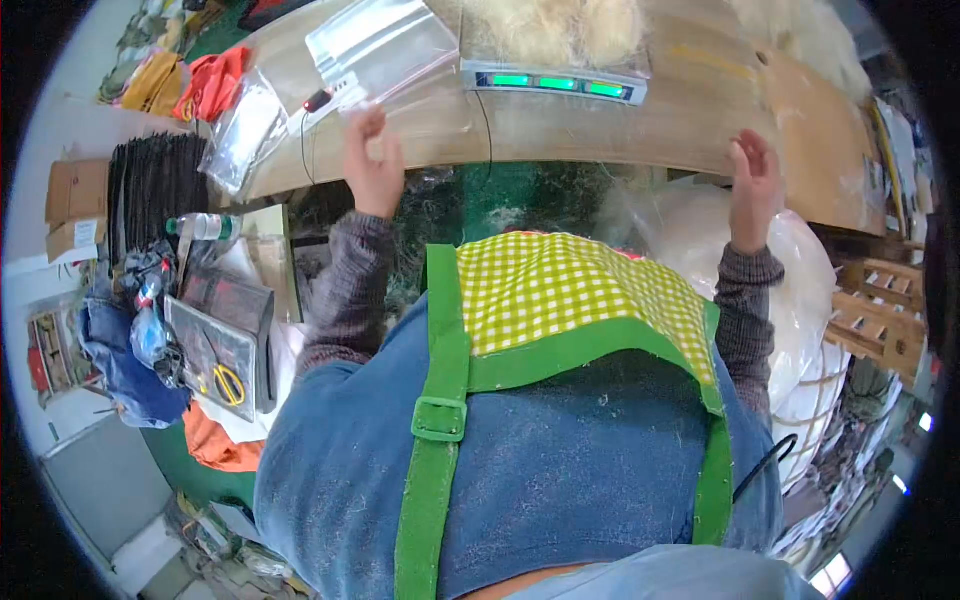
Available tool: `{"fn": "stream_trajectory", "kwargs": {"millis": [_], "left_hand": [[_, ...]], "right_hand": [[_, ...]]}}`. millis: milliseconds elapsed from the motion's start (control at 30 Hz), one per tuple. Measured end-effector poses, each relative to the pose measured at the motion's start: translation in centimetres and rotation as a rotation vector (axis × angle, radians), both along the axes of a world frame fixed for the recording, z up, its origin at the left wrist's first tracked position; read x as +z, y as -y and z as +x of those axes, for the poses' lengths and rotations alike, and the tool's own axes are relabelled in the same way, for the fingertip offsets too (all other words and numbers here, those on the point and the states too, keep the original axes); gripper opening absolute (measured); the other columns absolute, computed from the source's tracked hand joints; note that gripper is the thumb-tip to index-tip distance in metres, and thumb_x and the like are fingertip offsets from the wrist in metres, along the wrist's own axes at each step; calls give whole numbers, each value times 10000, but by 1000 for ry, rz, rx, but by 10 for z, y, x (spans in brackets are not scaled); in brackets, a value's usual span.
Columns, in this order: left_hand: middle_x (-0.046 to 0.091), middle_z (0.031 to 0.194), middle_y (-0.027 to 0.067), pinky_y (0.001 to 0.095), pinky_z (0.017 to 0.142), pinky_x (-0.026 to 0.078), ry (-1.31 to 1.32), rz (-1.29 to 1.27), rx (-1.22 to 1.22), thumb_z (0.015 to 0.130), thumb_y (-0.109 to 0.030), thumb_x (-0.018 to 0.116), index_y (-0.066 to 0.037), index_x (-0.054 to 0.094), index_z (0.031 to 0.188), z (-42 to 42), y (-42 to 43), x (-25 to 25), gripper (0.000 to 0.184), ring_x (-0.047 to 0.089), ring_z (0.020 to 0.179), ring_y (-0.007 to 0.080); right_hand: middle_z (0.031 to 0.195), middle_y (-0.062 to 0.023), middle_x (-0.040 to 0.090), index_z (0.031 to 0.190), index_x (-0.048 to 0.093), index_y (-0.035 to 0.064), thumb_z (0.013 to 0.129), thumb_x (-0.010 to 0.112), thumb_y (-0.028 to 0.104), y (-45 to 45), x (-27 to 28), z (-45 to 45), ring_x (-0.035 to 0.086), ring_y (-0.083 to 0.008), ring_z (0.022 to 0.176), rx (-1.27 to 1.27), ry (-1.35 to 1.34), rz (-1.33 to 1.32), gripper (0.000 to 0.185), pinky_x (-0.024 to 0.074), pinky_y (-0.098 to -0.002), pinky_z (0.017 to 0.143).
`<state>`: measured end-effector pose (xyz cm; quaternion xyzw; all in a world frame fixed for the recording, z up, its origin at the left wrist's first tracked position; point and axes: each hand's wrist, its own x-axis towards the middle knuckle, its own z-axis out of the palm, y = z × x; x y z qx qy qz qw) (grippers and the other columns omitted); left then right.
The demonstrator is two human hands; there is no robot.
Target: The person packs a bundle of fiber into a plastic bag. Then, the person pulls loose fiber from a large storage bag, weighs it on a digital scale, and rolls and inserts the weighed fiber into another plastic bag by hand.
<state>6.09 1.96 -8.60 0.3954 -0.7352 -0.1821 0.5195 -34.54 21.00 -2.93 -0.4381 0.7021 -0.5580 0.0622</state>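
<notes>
Both of my hands are raised near the front edge of a wooden table (620, 130). My left hand (374, 165) has its fingers partly curled and apart, with nothing in it; it is nearest to the clear plastic bags (385, 50) and a small black device with a red light (318, 100). On the right, my right hand (753, 190) is empty too, its fingers loosely bent. Between and beyond them is a scale (555, 84) with three green displays, and pale fluffy fibre (555, 28) lies on top of it.
At the left are red cloth (212, 82), dark stacked sheets (155, 190), a bottle (204, 227) and yellow scissors (229, 384). A large translucent sack (800, 290) stands at the right, below a brown board (820, 140). Cables hang over the table edge.
</notes>
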Motion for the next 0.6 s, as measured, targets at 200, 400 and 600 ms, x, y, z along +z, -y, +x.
{"fn": "stream_trajectory", "kwargs": {"millis": [200, 400, 600], "left_hand": [[566, 921, 52, 222, 749, 427, -248, 420, 111, 826, -46, 543, -2, 488, 1082, 20, -50, -31, 265, 529, 832, 101], [563, 905, 40, 197, 719, 419, -312, 453, 93, 836, -65, 546, -9, 495, 1068, 19, -60, -32, 244, 517, 798, 80], [564, 893, 37, 198, 662, 434, -242, 483, 42, 840, -80, 547, -13, 500, 1063, 17, -59, -45, 237, 519, 759, 78]], "right_hand": [[914, -39, 577, 1011, 550, 20, 826, 563, 87, -52, -20, -24, 568, -124, 778, -82, 622, -126, 197, 466, -235, 656], [893, -28, 576, 992, 558, 29, 832, 561, 89, -59, -24, -18, 571, -119, 768, -50, 662, -122, 171, 466, -232, 627], [893, -36, 576, 1017, 553, 22, 838, 555, 101, -60, -27, -18, 570, -117, 768, -63, 660, -79, 197, 465, -227, 626]]}}
